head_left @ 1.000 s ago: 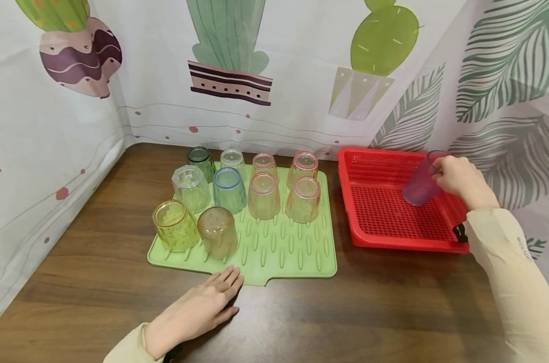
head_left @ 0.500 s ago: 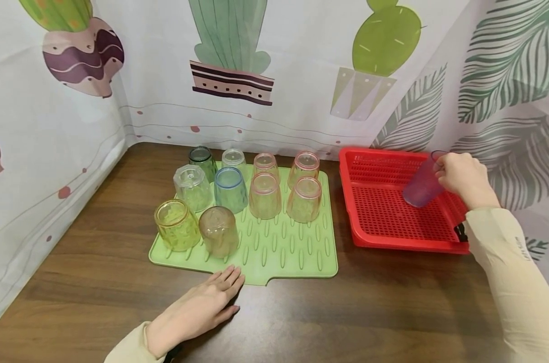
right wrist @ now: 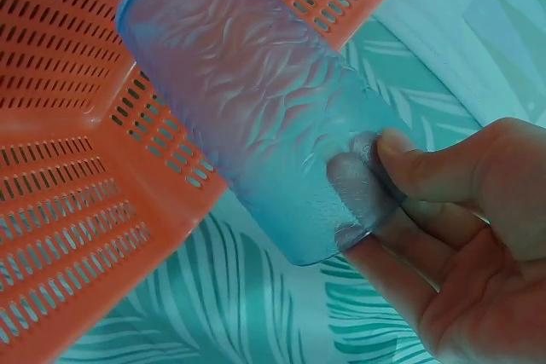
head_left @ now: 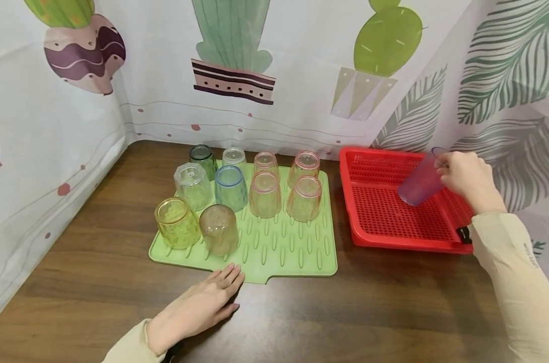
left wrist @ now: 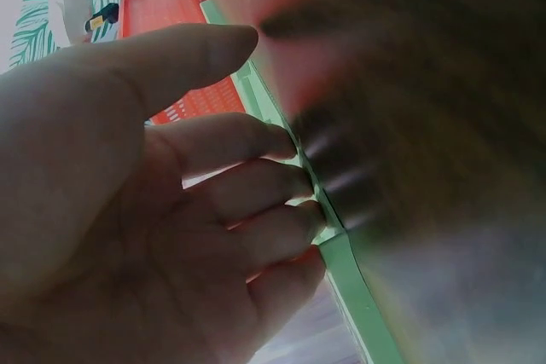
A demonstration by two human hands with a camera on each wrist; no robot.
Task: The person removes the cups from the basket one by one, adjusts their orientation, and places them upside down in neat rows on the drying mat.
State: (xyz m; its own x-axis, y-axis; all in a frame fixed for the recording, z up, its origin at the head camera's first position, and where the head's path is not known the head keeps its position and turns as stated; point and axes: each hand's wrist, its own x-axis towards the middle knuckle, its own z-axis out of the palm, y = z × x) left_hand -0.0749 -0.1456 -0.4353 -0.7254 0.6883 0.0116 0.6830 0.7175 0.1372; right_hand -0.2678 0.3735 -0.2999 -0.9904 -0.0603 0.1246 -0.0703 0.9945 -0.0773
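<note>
My right hand [head_left: 471, 179] pinches a tall purple-blue textured drinking glass [head_left: 420, 182] by its rim. In the right wrist view the thumb lies on the outside of the glass [right wrist: 247, 100], and fingers show through its wall on the inside. Tilted, with its base down to the left, the glass is over the red basket [head_left: 353, 222]; whether the base touches the basket floor I cannot tell. My left hand [head_left: 197, 312] rests by the front tab of the green drying mat [head_left: 297, 259], fingers extended and fingertips at its edge. Just beyond them stands an upside-down brown glass [head_left: 219, 233].
Several more glasses stand on the mat, among them a yellow glass [head_left: 176, 227], a blue-rimmed glass [head_left: 231, 189] and a pink-rimmed glass [head_left: 305, 199]. The wooden table [head_left: 347, 312] runs up to a printed cloth [head_left: 301, 116] behind the mat and basket.
The purple-blue glass has tilted a little more, its base shifting slightly left, while my right hand has moved slightly up and right. My left hand stays where it was.
</note>
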